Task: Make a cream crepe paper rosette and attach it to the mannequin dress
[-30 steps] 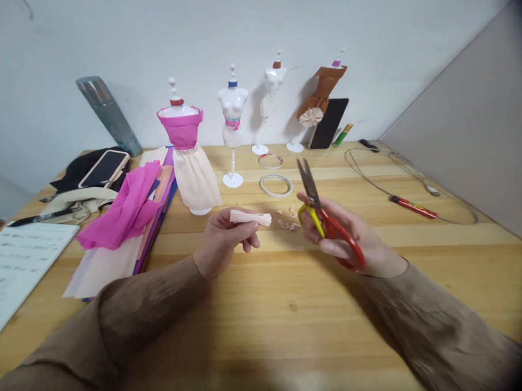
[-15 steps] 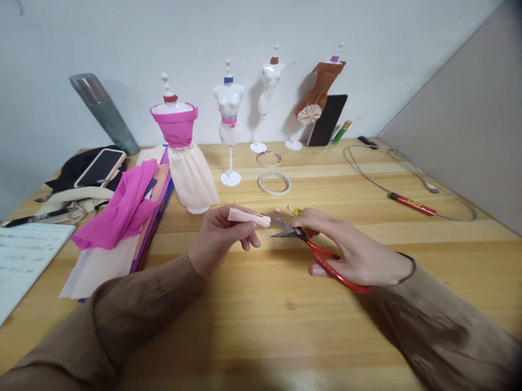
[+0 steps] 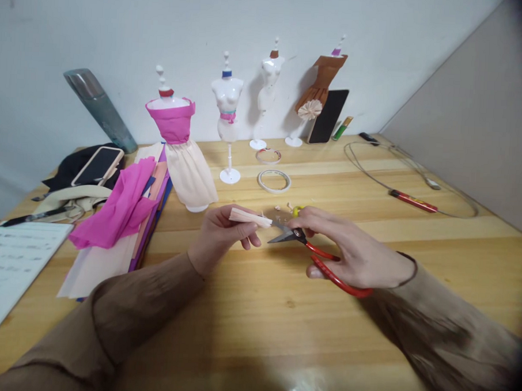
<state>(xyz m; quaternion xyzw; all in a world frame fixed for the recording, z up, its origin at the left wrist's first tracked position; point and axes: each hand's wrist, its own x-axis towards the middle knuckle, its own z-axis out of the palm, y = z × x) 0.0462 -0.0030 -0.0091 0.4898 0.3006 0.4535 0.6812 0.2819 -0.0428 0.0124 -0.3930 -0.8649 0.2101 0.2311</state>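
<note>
L hand [image 3: 216,234]: fingers closed on folded pale-pink strip [image 3: 248,218], thumb on near side, strip held above table [image 3: 246,327] approx. mid-view w/ its R end sticking out. R hand [image 3: 351,248] grips scissors [image 3: 299,236] by red handles, fingers curled round; blades apart, pointing L, tips right by strip's R end, can't tell if touching. Few small scraps [image 3: 278,208] on table just beyond. Tape roll [image 3: 274,190] farther back. Off to L, pink cloth [image 3: 117,212] on stacked coloured sheets [image 3: 96,269], near doll form w/ pink top [image 3: 171,124].
</note>
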